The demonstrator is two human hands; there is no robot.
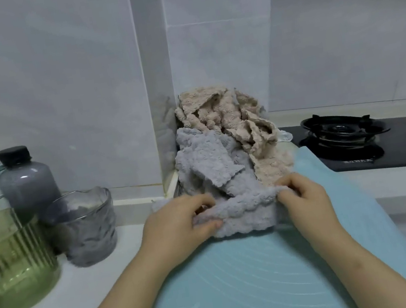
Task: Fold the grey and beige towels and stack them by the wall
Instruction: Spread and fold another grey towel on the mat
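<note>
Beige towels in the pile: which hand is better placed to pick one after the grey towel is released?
Probably the right hand. The beige towels lie on the right side of the pile, just beyond it; the left hand sits before grey cloth. Both now pinch the grey towel.
</note>
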